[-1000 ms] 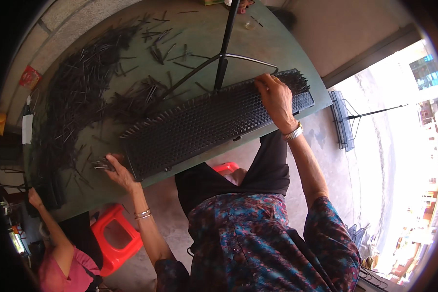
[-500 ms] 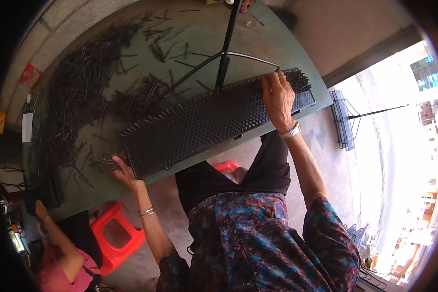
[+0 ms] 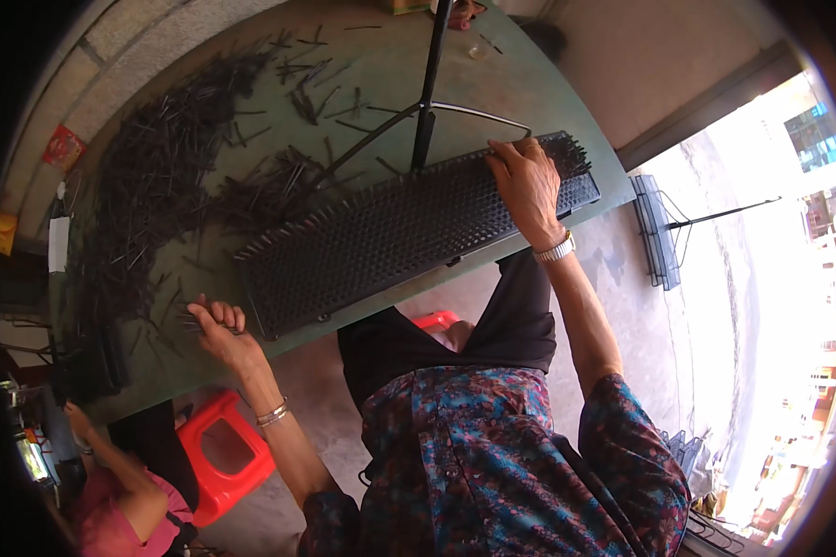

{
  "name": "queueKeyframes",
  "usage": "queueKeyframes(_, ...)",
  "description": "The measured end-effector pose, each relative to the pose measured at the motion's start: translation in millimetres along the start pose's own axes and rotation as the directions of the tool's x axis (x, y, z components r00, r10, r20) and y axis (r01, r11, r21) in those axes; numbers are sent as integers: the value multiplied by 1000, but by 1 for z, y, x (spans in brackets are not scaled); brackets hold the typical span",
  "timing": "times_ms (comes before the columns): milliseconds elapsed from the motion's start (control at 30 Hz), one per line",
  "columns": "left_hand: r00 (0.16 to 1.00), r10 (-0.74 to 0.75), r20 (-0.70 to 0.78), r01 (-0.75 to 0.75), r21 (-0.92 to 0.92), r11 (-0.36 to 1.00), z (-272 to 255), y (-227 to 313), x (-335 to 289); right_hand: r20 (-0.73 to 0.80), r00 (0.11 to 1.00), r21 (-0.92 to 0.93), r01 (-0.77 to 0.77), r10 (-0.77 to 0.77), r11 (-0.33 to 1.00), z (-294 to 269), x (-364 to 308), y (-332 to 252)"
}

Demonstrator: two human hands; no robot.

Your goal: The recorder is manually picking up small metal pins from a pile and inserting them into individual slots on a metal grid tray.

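Currently L hand point(image 3: 223, 336) is by the tabletop's point(image 3: 520, 84) near edge, just off the perf. black tray's point(image 3: 381, 241) L end; grip pinching a few thin dark strips point(image 3: 189, 321). Tray lies lengthwise nr that edge w/ a narrow margin, R end nr the corner. R hand point(image 3: 528, 186) is on tray's far rows, R half, fingers bent; can't tell if grip's pinching anything. Beyond: metal stand point(image 3: 424, 130) close behind tray, strip pile point(image 3: 158, 158) far L, roomy green surface far R.

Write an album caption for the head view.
At a green table, the right hand touches a perforated black rack while the left hand holds thin dark sticks.
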State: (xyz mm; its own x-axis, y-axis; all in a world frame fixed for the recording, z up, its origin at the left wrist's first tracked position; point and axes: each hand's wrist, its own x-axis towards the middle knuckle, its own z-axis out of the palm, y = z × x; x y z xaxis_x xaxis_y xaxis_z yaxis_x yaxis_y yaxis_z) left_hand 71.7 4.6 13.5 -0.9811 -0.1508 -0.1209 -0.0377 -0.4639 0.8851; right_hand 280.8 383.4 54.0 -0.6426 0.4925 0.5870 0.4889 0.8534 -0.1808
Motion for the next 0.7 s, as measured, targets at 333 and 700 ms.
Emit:
queueKeyframes(333,558,-636,533,600,269,753,119,-12,-174,577,809,737,-457,-113,498,-67,-22,-60)
queueKeyframes(700,473,-674,568,538,419,731,143,-39,-218,738,675,611,-680,18,405,-72,-40,-37)
